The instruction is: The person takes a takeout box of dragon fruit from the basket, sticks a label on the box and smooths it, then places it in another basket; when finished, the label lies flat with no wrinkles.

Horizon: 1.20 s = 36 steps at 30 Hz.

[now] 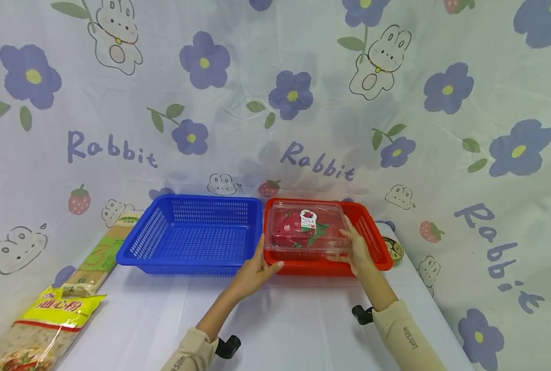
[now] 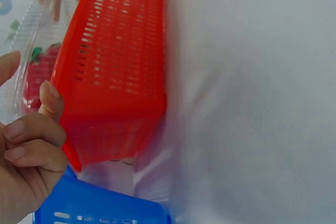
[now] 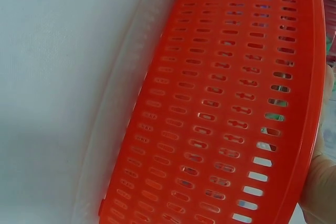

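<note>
A clear plastic box [image 1: 282, 246] of red dragon fruit [image 1: 291, 226], with a white label on its lid, lies in the red basket [image 1: 373, 237]. My right hand [image 1: 360, 252] holds the box by its right end. In the right wrist view, the basket's wall hides most of that hand [image 3: 319, 190]. My left hand [image 1: 250, 278] is beside the box's left front corner, at the gap between the two baskets. The left wrist view shows its fingers [image 2: 37, 129] loosely bent near the red rim, with a visible gap to the box.
A blue basket [image 1: 189, 269] stands left of the red one. Along the table's left side lie a yellow-topped noodle bag [image 1: 48, 322] and a long green-and-brown packet [image 1: 95, 257]. A round tin [image 1: 393, 249] sits right of the red basket. A patterned curtain [image 1: 238, 129] hangs behind.
</note>
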Each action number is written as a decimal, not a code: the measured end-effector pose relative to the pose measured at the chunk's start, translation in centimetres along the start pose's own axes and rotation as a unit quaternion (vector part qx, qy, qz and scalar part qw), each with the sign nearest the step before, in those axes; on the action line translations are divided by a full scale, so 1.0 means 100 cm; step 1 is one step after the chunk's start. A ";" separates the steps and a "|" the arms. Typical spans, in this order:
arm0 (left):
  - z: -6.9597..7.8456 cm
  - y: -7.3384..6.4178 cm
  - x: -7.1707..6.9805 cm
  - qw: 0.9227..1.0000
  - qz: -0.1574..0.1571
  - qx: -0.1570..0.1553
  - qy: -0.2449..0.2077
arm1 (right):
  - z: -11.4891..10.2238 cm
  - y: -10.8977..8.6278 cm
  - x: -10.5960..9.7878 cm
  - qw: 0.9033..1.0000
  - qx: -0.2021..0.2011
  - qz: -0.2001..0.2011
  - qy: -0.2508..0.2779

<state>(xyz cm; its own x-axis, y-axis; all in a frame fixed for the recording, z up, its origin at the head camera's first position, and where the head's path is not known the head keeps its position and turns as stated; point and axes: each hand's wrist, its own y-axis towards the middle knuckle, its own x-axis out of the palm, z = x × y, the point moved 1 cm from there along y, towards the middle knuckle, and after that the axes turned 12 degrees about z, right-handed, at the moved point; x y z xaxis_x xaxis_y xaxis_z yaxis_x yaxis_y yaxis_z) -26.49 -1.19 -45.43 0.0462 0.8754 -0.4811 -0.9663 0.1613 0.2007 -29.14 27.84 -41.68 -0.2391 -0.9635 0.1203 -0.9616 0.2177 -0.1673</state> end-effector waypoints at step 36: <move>-0.011 0.002 0.016 0.999 0.013 -0.042 0.015 | 0.004 0.014 -0.005 1.000 0.015 -0.011 -0.018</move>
<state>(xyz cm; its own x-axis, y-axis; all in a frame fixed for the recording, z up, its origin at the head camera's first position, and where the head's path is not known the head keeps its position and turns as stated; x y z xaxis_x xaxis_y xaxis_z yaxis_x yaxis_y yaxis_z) -26.88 -0.29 -47.11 0.0146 0.8644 -0.5026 -0.9849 0.0992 0.1421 -30.32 28.58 -42.33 -0.2131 -0.9729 0.0899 -0.9617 0.1926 -0.1950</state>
